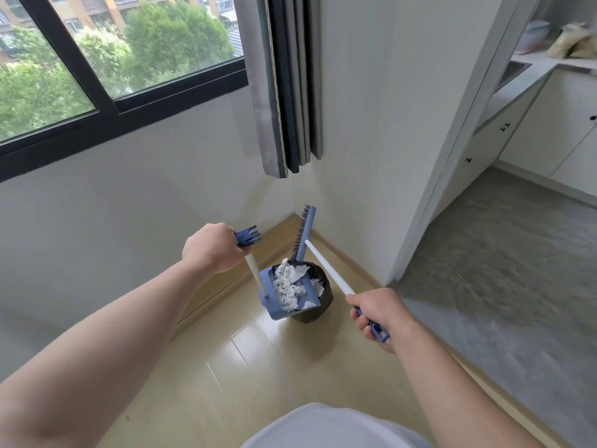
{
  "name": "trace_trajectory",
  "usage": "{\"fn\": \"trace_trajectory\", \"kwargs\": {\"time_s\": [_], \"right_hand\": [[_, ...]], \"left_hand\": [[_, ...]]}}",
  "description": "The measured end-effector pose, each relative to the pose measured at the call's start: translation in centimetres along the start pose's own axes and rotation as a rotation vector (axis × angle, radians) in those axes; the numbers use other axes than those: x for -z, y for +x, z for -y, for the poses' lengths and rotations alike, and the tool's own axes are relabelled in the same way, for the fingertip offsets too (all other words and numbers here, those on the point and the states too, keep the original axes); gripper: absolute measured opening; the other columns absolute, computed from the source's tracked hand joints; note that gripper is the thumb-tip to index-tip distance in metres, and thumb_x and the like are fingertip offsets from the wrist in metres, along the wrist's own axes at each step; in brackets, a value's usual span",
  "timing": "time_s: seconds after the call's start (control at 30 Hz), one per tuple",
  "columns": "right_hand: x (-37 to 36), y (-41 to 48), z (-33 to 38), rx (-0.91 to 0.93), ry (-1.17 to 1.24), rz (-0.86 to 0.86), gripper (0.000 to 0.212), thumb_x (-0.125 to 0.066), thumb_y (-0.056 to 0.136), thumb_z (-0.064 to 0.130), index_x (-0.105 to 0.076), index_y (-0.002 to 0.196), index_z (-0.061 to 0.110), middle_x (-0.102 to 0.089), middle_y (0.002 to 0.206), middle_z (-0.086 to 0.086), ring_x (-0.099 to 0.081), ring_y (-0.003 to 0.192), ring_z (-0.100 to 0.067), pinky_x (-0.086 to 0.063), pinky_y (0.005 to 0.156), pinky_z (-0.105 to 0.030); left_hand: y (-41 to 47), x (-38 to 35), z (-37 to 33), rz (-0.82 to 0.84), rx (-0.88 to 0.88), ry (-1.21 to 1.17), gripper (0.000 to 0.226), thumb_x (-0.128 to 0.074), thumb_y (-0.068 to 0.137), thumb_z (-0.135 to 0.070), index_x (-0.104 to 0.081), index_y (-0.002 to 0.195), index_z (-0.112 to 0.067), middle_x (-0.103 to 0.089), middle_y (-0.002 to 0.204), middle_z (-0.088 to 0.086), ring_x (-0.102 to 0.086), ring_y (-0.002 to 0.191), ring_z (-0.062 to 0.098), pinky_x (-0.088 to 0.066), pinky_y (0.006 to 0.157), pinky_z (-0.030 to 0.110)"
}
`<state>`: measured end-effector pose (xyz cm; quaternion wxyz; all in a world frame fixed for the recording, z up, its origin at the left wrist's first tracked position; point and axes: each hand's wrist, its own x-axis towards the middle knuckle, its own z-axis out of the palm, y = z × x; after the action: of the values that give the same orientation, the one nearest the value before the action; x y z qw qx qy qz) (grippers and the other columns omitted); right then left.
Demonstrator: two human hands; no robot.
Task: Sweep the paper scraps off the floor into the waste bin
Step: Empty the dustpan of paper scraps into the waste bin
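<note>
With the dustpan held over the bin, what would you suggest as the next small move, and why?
Probably tip the dustpan further with the left hand: white paper scraps sit heaped in it above the black waste bin, most not yet emptied.

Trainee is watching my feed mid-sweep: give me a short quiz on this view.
1. True or false: the left hand holds the dustpan tipped over the waste bin.
2. The right hand holds: A) a mop B) the broom C) a cloth.
3. Fill in: most of the paper scraps lie in the ____.
Key: 1 true; 2 B; 3 dustpan.
</note>
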<state>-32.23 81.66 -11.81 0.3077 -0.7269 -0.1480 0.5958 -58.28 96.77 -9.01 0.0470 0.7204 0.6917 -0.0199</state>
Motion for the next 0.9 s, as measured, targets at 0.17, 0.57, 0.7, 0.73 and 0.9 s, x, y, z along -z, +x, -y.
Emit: {"fn": "trace_trajectory", "kwargs": {"time_s": [0.17,0.57,0.7,0.73,0.9], "right_hand": [[-0.5,0.1,0.1,0.016,-0.006,-0.008,0.013,-0.063,0.093,0.016,-0.065,0.088,0.004,-0.056,0.065,-0.004,-0.041,0.037,-0.007,-0.033,0.037,-0.017],[-0.5,0.4,-1.3,-0.019,-0.066,-0.06,0.014,-0.062,0.093,0.015,-0.064,0.088,0.002,-0.056,0.066,-0.005,-0.042,0.036,-0.007,-0.035,0.036,-0.017],[-0.2,0.2,-1.3,-0.01,-0.074,-0.071,0.014,-0.06,0.093,0.013,-0.064,0.087,0.001,-0.056,0.066,-0.006,-0.043,0.037,-0.008,-0.036,0.037,-0.018],[-0.1,0.2,-1.3,-0.011,-0.068,-0.071,0.014,-0.06,0.093,0.013,-0.064,0.086,0.001,-0.056,0.066,-0.006,-0.043,0.038,-0.008,-0.036,0.037,-0.018],[0.1,0.2,-1.4,-0.009,-0.035,-0.073,0.014,-0.06,0.093,0.011,-0.065,0.092,-0.001,-0.056,0.066,-0.007,-0.041,0.037,-0.008,-0.034,0.038,-0.017]], "left_hand": [[0.1,0.1,0.2,-0.017,0.001,0.006,0.033,-0.061,0.085,-0.054,-0.065,0.077,-0.022,-0.062,0.073,-0.001,-0.063,0.067,0.023,-0.055,0.061,0.028],[0.4,-0.2,0.9,-0.04,-0.015,0.021,0.03,-0.062,0.086,-0.054,-0.069,0.086,-0.025,-0.061,0.073,-0.003,-0.064,0.067,0.023,-0.054,0.061,0.027],[0.1,-0.7,0.5,-0.035,-0.026,0.037,0.03,-0.061,0.087,-0.054,-0.068,0.084,-0.024,-0.06,0.071,-0.004,-0.063,0.065,0.024,-0.052,0.058,0.026],[0.0,-0.9,0.4,-0.034,-0.033,0.044,0.031,-0.061,0.087,-0.054,-0.067,0.082,-0.024,-0.059,0.07,-0.004,-0.062,0.064,0.024,-0.05,0.057,0.025],[-1.0,-1.5,-0.8,0.0,-0.119,0.13,0.033,-0.055,0.091,-0.055,-0.058,0.077,-0.025,-0.057,0.071,-0.005,-0.06,0.066,0.025,-0.045,0.058,0.025]]}}
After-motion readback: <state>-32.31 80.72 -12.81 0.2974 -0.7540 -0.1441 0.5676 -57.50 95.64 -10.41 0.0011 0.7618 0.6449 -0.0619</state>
